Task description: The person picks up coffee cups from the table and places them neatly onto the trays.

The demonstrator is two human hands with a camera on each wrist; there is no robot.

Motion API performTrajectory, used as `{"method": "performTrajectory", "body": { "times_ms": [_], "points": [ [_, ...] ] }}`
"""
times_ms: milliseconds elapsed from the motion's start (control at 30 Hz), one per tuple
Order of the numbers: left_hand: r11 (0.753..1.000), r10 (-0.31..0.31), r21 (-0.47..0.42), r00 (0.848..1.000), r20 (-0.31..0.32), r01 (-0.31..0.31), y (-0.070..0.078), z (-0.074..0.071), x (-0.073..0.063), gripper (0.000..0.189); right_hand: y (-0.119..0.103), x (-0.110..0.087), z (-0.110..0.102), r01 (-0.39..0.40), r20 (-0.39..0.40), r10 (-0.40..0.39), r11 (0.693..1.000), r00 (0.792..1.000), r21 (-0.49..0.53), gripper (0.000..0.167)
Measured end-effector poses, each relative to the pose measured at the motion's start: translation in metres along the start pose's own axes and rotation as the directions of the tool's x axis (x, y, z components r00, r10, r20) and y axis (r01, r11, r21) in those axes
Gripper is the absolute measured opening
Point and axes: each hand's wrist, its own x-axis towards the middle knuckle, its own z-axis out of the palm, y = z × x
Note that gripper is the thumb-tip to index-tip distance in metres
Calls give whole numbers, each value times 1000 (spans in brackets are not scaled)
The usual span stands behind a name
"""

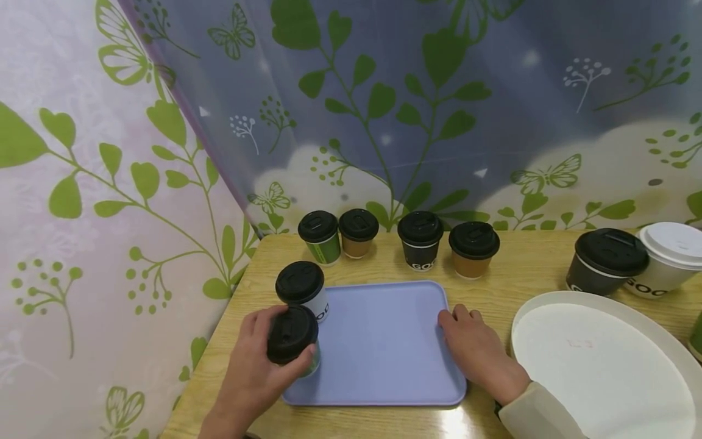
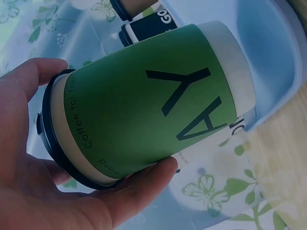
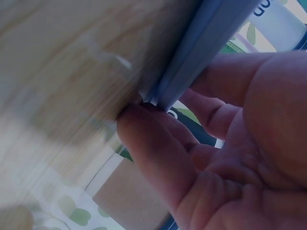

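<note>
In the head view my left hand (image 1: pixel 252 360) grips a green paper coffee cup (image 2: pixel 148 105) near its black lid (image 1: pixel 290 332), fingers and thumb on opposite sides. This cup is over the front left part of a lavender tray (image 1: pixel 384 341); whether its base touches the tray I cannot tell. Just behind it, a white cup (image 1: pixel 315 303) with a black lid stands at the tray's left side. My right hand (image 1: pixel 477 347) holds the tray's right rim (image 3: pixel 187 57), thumb over the edge and fingers curled around its outer side.
Behind the tray stand a green cup (image 1: pixel 325 249), two brown cups (image 1: pixel 356 247) (image 1: pixel 470 266) and a black cup (image 1: pixel 421 253), all black-lidded. At right are a large round white tray (image 1: pixel 603 366), another black cup (image 1: pixel 589 277) and a white-lidded cup (image 1: pixel 663 277). A patterned curtain (image 1: pixel 384 152) hangs behind the wooden table (image 1: pixel 526 268).
</note>
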Motion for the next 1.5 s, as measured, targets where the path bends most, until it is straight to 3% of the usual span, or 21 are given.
{"method": "performTrajectory", "body": {
  "times_ms": [367, 833, 1233, 1500],
  "points": [
    [1000, 1, -4, 1000, -20, -1, -7, 1, 2, 72, 1, 1, 2, -1, 1, 1, 1000, 1000, -11, 19],
    [998, -56, -2, 998, 7, 56, -10, 2, -1, 73, 1, 0, 3, 12, -13, -12, 1000, 1000, -14, 19],
    [1000, -17, -21, 1000, 4, 17, -7, 5, -5, 73, 0, -1, 1, 7, -11, -7, 1000, 1000, -10, 18],
    [999, -24, -22, 1000, 16, 24, -6, 7, -8, 73, -1, 0, 0, 4, 3, -3, 1000, 1000, -11, 18]
  ]
}}
